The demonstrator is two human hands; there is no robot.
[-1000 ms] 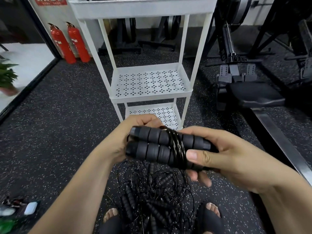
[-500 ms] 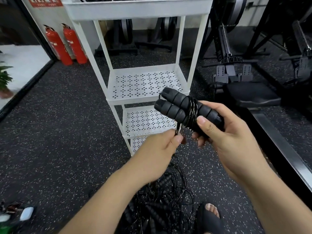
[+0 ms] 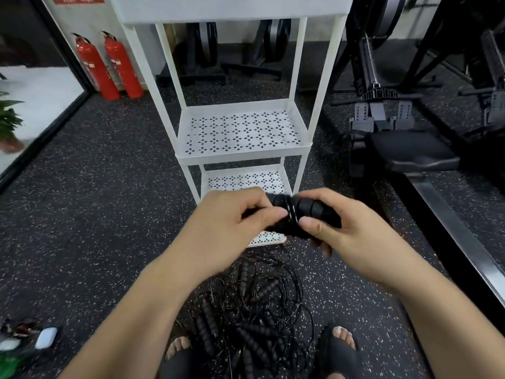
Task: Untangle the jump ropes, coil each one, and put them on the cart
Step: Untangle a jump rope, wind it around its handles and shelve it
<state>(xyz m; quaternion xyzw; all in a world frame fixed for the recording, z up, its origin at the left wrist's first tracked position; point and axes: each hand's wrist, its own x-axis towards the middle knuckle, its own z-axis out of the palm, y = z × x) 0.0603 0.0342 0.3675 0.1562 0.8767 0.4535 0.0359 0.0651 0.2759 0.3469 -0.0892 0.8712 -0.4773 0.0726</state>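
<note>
One coiled jump rope (image 3: pixel 308 209), cord wound round its paired handles, held before the white cart (image 3: pixel 240 157): left hand (image 3: pixel 232 214) pinches the wrap end, right hand (image 3: pixel 349 231) curls round the handles. It is not yet shelved; a tangled pile (image 3: pixel 254 324) on the floor (image 3: pixel 95 214) is judged the larger share remaining.

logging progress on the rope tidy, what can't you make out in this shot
Head view:
- Top shelf of the cart: cut off by the upper edge, so its contents are unseen.
- Coiled jump rope: both ends are covered, by the left hand and the right hand.
- Tangled pile: rope count unclear; the bottom edge crops it.
- Objects at lower left: blurred.
</note>
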